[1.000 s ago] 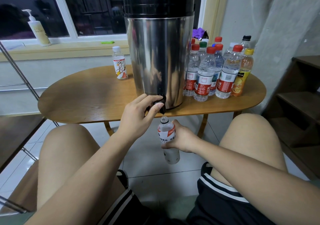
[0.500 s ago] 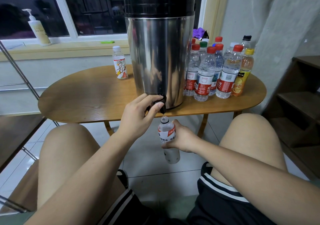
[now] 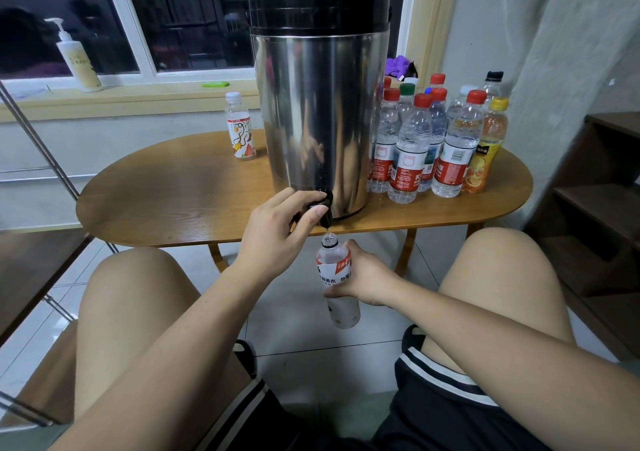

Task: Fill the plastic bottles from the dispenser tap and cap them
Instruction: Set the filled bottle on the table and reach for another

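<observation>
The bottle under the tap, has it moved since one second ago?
No. The bottle, held in the right hand, sits with its mouth directly under the dispenser tap, exactly as before.

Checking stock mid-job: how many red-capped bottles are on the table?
6, right of the dispenser: front-left bottle, front-middle bottle, front-right bottle, second-row bottle, back-row bottle, and edge bottle half behind the dispenser. More may be hidden.
</observation>
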Tool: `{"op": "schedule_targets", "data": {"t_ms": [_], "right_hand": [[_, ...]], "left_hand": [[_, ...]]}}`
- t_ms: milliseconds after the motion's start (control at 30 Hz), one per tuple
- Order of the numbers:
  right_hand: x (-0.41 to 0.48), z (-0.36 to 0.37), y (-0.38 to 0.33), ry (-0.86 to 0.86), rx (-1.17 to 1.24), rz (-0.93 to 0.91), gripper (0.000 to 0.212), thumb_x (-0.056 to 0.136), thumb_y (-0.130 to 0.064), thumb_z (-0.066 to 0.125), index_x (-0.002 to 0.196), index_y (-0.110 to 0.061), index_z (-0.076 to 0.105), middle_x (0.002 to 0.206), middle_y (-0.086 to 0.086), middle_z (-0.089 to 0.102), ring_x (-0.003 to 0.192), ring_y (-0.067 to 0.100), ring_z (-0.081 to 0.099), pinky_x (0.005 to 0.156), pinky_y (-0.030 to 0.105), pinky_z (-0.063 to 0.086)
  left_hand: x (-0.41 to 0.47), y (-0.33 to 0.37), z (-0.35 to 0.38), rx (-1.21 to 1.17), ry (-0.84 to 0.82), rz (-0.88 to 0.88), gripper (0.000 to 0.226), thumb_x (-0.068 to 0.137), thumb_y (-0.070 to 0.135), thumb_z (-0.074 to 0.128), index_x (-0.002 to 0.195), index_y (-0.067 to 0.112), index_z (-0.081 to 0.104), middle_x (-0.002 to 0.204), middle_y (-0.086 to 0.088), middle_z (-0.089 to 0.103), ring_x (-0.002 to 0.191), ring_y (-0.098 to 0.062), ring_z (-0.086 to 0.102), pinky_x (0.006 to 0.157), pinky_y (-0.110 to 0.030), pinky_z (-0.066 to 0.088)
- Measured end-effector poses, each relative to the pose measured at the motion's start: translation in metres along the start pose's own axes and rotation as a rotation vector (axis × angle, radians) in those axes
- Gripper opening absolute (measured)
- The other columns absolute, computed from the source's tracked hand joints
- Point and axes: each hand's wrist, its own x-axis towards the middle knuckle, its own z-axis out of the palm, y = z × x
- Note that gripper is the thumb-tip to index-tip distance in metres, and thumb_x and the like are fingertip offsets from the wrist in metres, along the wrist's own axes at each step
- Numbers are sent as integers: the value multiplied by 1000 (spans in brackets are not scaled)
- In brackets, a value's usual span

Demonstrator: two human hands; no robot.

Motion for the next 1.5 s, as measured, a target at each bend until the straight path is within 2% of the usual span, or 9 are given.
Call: {"op": "schedule_targets", "data": {"t_ms": [167,467,733,933,1067,1133,1300,1500], "right_hand": [[0,0,0,-6,-12,3,86,69,-49,99,132,-32,42,115,-10,65,98,10,64,68,20,47],[1,1,2,5,0,-4,88,66,-52,100,131,-33,43,116,-11,67,101,10,66,76,25,54],[2,2,3,8,-7,-10,88,66,-51,100,132,-32,44,116,-11,67,102,11,66,76,25,53],[3,2,4,12,-29,-9,89,65,-54,99,131,-31,44,113,-10,68,98,12,67,77,29,56],[4,3,4,18,-31,-9,89,64,-55,99,129,-33,43,113,-10,68,98,11,67,77,29,57],[5,3,4,15,-29,-3,88,64,-55,100,129,-33,43,113,-10,68,99,12,68,80,32,59],[3,3,3,2,-29,-2,87,68,-52,100,130,-32,42,114,-9,67,100,13,67,72,25,51],[3,3,3,4,-26,-5,88,67,-53,100,130,-33,42,116,-10,67,102,13,67,75,27,53]], "left_hand": [[0,0,0,-1,-5,3,30,110,41,61,129,24,78,100,22,61,90,4,59,76,-14,41],[0,1,-1,0,-5,-2,31,111,42,60,129,24,77,99,20,62,89,1,60,76,-16,42],[0,1,-1,7,-2,-2,31,111,42,60,129,24,77,98,21,60,89,2,59,75,-15,41],[0,0,0,-18,-11,-5,32,111,45,58,129,25,77,94,18,60,87,-5,60,74,-28,49],[0,0,0,-21,-10,-5,32,111,45,58,129,25,77,96,17,63,89,-6,62,75,-31,52],[0,0,0,-22,-9,-6,33,111,44,58,129,25,77,97,16,63,89,-6,62,75,-31,52],[0,0,0,-24,-9,-11,32,111,44,59,129,25,77,96,16,63,88,-8,62,74,-30,51],[-1,1,-1,-23,-16,-13,33,111,45,58,130,25,77,99,14,66,90,-8,63,75,-30,52]]}}
